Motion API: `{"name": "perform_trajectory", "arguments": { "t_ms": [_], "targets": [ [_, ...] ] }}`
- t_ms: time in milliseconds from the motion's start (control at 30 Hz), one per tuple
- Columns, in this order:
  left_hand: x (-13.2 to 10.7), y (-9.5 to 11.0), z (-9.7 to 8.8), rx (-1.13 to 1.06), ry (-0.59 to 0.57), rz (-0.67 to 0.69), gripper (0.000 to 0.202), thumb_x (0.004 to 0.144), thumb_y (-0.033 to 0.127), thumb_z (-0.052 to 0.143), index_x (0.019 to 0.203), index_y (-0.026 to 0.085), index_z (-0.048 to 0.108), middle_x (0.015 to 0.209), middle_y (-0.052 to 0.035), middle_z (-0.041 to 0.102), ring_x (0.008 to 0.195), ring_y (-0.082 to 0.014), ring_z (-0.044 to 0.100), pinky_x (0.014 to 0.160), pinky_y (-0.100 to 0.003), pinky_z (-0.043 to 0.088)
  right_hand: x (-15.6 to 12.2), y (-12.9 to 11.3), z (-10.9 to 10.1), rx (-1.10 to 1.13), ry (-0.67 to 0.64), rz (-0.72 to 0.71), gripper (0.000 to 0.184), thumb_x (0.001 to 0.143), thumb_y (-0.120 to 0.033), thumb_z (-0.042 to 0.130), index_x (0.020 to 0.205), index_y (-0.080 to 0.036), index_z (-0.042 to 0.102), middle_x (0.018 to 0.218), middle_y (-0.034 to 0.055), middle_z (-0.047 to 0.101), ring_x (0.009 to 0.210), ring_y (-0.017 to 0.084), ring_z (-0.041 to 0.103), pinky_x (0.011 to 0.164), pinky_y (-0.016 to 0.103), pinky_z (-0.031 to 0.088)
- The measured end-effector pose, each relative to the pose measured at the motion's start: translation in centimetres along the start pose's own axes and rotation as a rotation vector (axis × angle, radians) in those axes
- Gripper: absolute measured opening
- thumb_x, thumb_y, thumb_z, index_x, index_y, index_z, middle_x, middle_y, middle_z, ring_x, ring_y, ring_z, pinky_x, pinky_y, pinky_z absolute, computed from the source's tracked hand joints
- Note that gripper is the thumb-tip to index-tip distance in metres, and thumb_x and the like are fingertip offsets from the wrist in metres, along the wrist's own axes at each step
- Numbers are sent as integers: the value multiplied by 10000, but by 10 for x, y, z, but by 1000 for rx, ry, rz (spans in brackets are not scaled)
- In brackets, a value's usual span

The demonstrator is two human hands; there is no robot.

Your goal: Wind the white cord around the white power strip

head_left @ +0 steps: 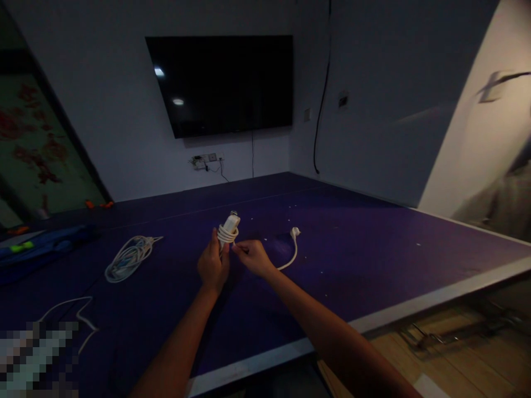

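Noted: left hand (213,265) fingers closed round white power strip (229,226) with cord (290,260) wound on it, right hand (253,258) fingers pinching that cord just beside; loose plug (295,232) lies on table (373,260) beyond right fingers (likely risk: it snags, wraps slacken).

Shows a dark TV (219,83) on the far wall, a socket (206,159) just below, a black cable (321,110) down the corner. Lying on a blue table (373,249): white coil (129,257), loose cord (62,303), blue case (50,246) far left.
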State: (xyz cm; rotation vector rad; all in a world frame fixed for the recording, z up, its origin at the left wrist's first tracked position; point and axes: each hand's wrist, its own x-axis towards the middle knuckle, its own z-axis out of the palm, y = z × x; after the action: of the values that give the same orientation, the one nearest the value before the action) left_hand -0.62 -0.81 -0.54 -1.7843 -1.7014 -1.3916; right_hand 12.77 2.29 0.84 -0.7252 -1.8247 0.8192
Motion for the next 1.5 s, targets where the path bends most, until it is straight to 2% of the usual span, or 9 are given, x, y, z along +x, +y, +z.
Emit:
{"name": "perform_trajectory", "arguments": {
  "t_ms": [300,533,667,800,900,1033,1167,1300,1500],
  "targets": [
    [2,7,1,31,-80,272,558,928,353,325,1449,167,254,1153,-160,595,1056,-253,543,881,-379,421,-3,3,4,104,117,121,471,687,-587,596,564,-136,539,495,-49,331,474,60,270,438,211,172],
    [-5,7,14,-5,-112,350,565,903,317,404,1441,207,269,1291,-173,486,1163,-278,476,913,-422,422,1,3,-4,217,326,169,485,658,-605,616,588,-125,595,541,-12,459,518,93,396,462,208,275],
    [-10,8,18,24,-125,334,556,889,327,442,1420,215,323,1304,-181,451,1183,-300,453,914,-457,420,2,-2,-10,206,350,170,505,670,-624,593,604,-123,610,578,14,510,552,114,436,469,211,302],
    [-7,9,16,-21,-117,294,525,890,389,437,1392,246,381,1387,-168,361,1270,-311,365,972,-488,369,2,-3,-12,162,333,172,539,690,-663,539,544,-144,546,502,-7,430,498,94,373,444,216,264],
    [-4,6,17,-188,-73,193,547,877,466,434,1382,261,393,1452,-139,303,1327,-297,300,1038,-492,295,4,-1,-13,166,315,168,558,680,-681,532,472,-171,441,460,-28,351,459,73,306,426,220,213],
    [3,1,19,-640,-45,-222,728,836,588,426,1434,199,279,1373,-166,434,1167,-251,496,947,-402,407,7,6,-16,244,272,183,569,678,-675,547,437,-180,402,421,-39,337,418,58,276,417,225,170],
    [8,-2,14,-932,-222,-519,757,676,720,524,1118,111,608,949,-116,667,820,-210,611,693,-294,474,8,11,-16,372,194,249,565,647,-682,572,433,-185,407,384,-46,342,378,50,255,397,223,151],
    [12,1,6,-900,-339,-604,630,525,720,643,700,116,645,607,-24,603,558,-132,515,509,-227,382,9,11,-16,427,139,288,564,601,-691,601,430,-191,406,376,-51,338,358,45,238,380,225,128],
    [16,11,-4,-849,-355,-608,607,509,720,648,602,121,609,536,-4,552,494,-106,456,461,-216,318,9,9,-17,330,91,194,586,618,-715,572,432,-183,415,394,-53,327,380,44,243,397,230,146]
  ]
}}
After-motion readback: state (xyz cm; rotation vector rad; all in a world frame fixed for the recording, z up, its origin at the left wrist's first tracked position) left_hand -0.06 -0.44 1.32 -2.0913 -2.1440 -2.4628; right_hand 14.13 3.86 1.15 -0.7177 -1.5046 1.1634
